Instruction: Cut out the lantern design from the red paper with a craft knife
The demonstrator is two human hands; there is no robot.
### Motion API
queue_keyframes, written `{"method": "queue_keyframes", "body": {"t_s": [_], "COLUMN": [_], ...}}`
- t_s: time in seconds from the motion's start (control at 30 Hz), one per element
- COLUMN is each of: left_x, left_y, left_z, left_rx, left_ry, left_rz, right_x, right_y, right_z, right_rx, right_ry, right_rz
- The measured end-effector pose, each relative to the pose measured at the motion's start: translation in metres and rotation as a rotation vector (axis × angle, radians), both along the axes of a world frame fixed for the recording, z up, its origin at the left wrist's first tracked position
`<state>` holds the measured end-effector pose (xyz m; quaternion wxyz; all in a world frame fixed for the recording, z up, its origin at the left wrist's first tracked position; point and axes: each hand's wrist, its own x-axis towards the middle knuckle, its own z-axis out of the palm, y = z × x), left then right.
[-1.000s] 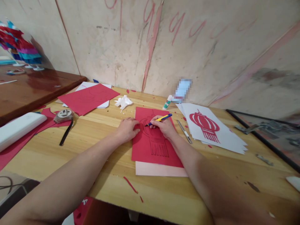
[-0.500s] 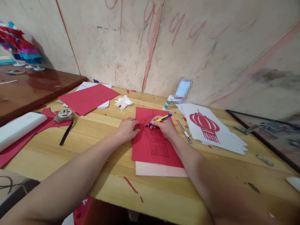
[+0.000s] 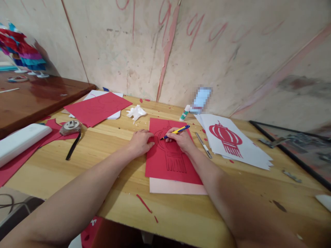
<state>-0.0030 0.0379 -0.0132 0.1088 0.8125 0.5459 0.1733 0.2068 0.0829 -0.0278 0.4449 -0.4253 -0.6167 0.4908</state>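
Note:
A yellow and blue pen [image 3: 180, 130] is gripped in my right hand [image 3: 183, 141]. Its dark tip meets a sheet of red paper [image 3: 156, 167], on the left part of a lantern outline drawn in dark lines. My left hand [image 3: 140, 142] rests at the sheet's left edge, fingers stretched onto the paper and thumb apart. Beneath the red sheet, a pale sheet [image 3: 176, 186] sticks out at the front. Part of the drawing is hidden by my right hand. To its right lies a grey and white craft knife or pen [image 3: 203, 145].
White sheets with a red paper lantern [image 3: 226, 136] lie at right. A glue stick [image 3: 185, 113] stands behind, near a blurred phone [image 3: 201, 100]. Crumpled tissue [image 3: 136, 112], another red sheet [image 3: 98, 108], a tape measure [image 3: 70, 127] and a white case [image 3: 24, 141] are leftward.

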Motion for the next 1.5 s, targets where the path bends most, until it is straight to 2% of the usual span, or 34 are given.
{"method": "queue_keyframes", "body": {"t_s": [1.5], "left_x": [0.0000], "left_y": [-0.0005], "left_z": [0.0008], "left_rx": [-0.008], "left_ry": [-0.001], "left_rz": [-0.002], "right_x": [0.0013], "right_y": [-0.0007], "right_z": [0.0016], "right_rx": [-0.037], "right_ry": [0.010], "right_rz": [0.035]}}
